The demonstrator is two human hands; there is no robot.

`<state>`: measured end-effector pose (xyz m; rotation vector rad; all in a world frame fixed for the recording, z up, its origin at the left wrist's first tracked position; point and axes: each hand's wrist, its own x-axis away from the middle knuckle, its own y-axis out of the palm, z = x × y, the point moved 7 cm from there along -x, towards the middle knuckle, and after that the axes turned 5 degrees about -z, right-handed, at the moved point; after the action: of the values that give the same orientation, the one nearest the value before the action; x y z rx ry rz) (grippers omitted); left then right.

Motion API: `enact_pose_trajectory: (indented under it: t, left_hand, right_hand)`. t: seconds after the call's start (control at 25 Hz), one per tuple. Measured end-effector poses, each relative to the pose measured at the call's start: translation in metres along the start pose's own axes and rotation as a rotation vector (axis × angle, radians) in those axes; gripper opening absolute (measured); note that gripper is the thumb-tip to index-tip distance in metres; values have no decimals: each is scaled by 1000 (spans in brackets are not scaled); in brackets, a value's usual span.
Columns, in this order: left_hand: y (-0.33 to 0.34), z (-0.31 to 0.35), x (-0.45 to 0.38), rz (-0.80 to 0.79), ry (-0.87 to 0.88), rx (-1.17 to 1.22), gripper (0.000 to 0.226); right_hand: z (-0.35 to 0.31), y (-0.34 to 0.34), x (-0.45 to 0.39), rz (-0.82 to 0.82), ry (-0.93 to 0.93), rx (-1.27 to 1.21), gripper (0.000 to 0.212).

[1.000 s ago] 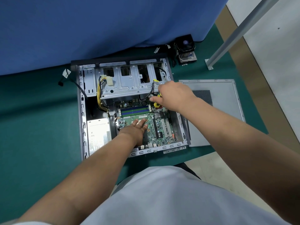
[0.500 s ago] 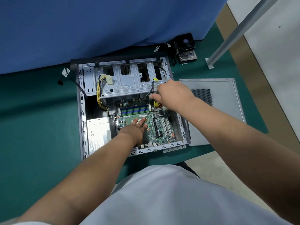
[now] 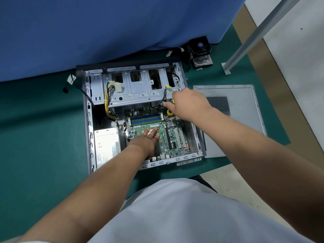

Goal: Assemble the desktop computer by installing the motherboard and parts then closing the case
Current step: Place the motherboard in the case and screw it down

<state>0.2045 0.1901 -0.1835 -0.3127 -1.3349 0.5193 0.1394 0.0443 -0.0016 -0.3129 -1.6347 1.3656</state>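
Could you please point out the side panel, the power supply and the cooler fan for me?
side panel (image 3: 243, 118): head view, on its bare grey sheet right of the vent mesh.
power supply (image 3: 107, 146): head view, on its labelled top face.
cooler fan (image 3: 200, 47): head view, on the fan hub.

**Bare forearms, pale grey top**

The person wears a pale grey, plain-woven top (image 3: 175, 213) that fills the lower middle of the view, smooth and unmarked, with no print or seam showing. Both forearms are bare to the edge of the frame: no sleeves, gloves, watch or rings show on the left hand (image 3: 144, 142) or the right hand (image 3: 188, 104).
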Motion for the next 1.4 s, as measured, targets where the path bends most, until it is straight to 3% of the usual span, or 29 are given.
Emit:
enact_pose_trajectory:
  t: [0.12, 0.24, 0.32, 0.44, 0.56, 0.68, 0.88, 1.04, 1.24, 1.4]
  left_hand:
    - [0, 1, 0, 6, 4, -3, 85]
    - [0, 0, 0, 5, 7, 10, 85]
    - [0, -1, -1, 13, 5, 20, 84]
    - [1, -1, 0, 16, 6, 25, 85]
    - [1, -1, 0, 14, 3, 19, 84]
    - [0, 0, 0, 11, 4, 12, 84]
    - [0, -1, 2, 15, 12, 33, 84]
    - [-1, -1, 2, 16, 12, 34, 83]
    - [-1, 0, 2, 8, 9, 31, 84]
    - [0, -1, 2, 13, 15, 26, 84]
  right_hand:
    - [4, 0, -1, -2, 54, -5, 65]
    - [-2, 0, 1, -43, -126, -31, 41]
    - [-6, 0, 3, -57, -249, -16, 37]
    - [-3, 0, 1, -38, -191, 17, 19]
    - [4, 0, -2, -28, -33, -12, 46]
    - [4, 1, -1, -12, -12, 11, 62]
    - [-2, 3, 3, -146, -227, -28, 45]
    - [1, -4, 2, -53, -136, -15, 24]
    - [0, -1, 0, -1, 39, 35, 65]
    - [-6, 1, 3, -99, -177, -10, 45]
